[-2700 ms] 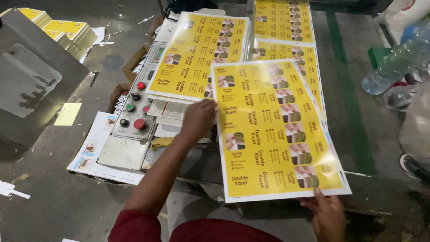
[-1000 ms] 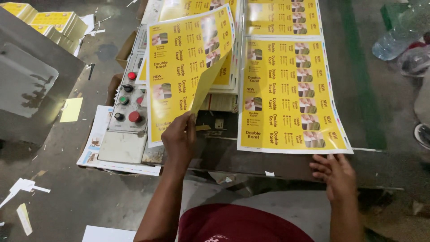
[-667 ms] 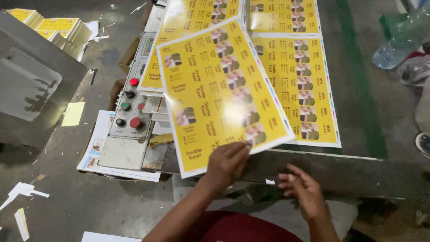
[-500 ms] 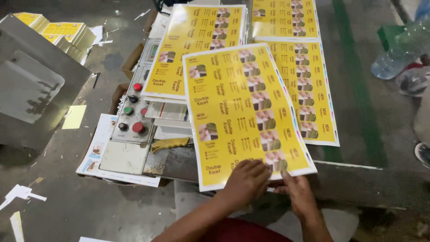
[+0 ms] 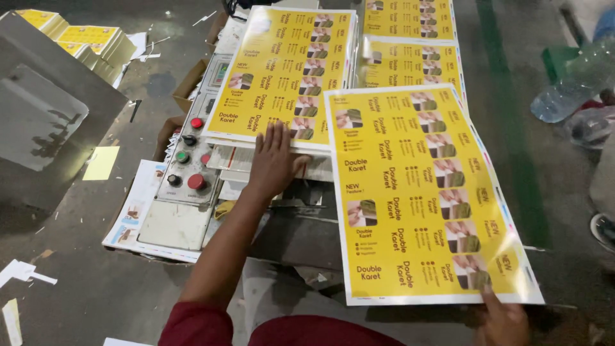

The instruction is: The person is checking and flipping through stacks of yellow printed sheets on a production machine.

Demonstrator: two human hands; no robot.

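Left hand [image 5: 274,160] flat, fingers spread, pressing near edge of yellow sheet stack [image 5: 288,70]. Right hand [image 5: 506,317] pinches bottom corner of loose glossy printed sheet [image 5: 416,192]. Sheet likely light, floppy, slippery; best gripped at edges.

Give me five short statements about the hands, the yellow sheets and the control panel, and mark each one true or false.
1. The left hand lies flat on the near edge of the left stack of yellow sheets. True.
2. The right hand holds the near corner of the front yellow sheet. True.
3. The control panel sits right of both stacks. False: it is left of them.
4. All the panel's buttons are green. False: red, green and black show.
5. The plastic bottle stands on the front sheet. False: it lies off to the right.
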